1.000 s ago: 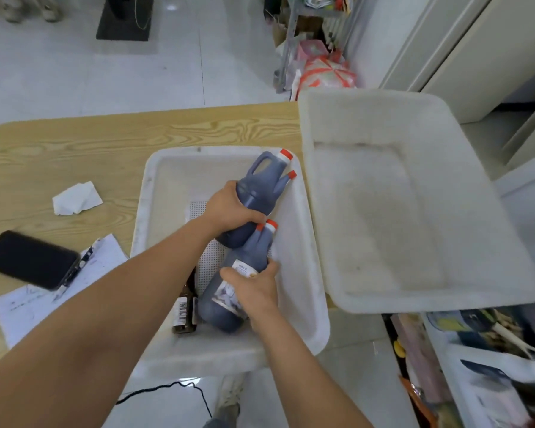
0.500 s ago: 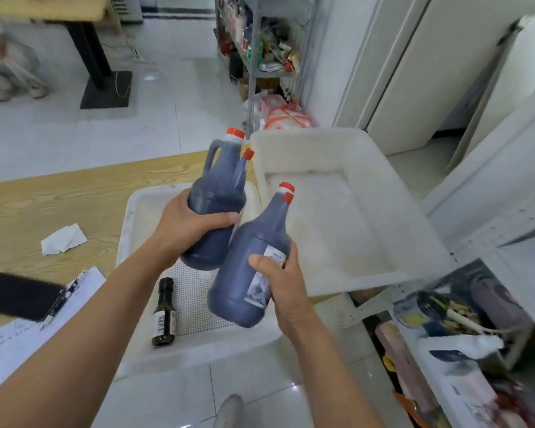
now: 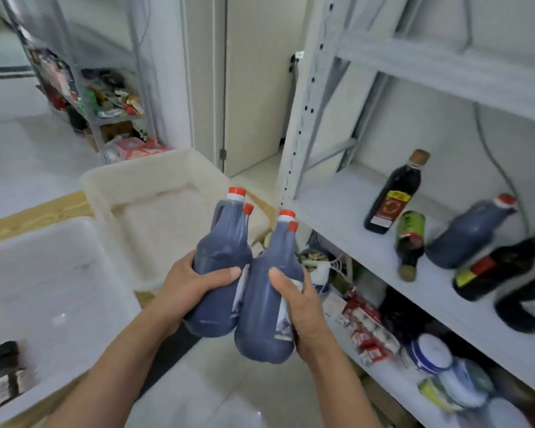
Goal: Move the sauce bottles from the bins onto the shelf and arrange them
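I note the left hand (image 3: 195, 282) gripping one red-capped sauce jug (image 3: 220, 264) and the right hand (image 3: 303, 307) gripping a second jug (image 3: 266, 301), both upright, touching side by side in the air just left of the shelf (image 3: 331, 205), on which other dark bottles (image 3: 393, 196) stand, partly blurred.

Two dark sauce jugs with red caps stand upright in the air, touching side by side. The left hand (image 3: 192, 282) grips the left jug (image 3: 220, 267), and the right hand (image 3: 303, 307) grips the white-labelled right jug (image 3: 260, 304). A small dark bottle (image 3: 8, 373) lies in the near white bin (image 3: 59, 267), with the far bin (image 3: 167, 174) beyond. The white shelf (image 3: 337, 211) carries a tall dark bottle (image 3: 391, 196), a green-labelled bottle (image 3: 410, 239) just beside it, a third jug (image 3: 470, 233) and blurred dark bottles (image 3: 501, 267).
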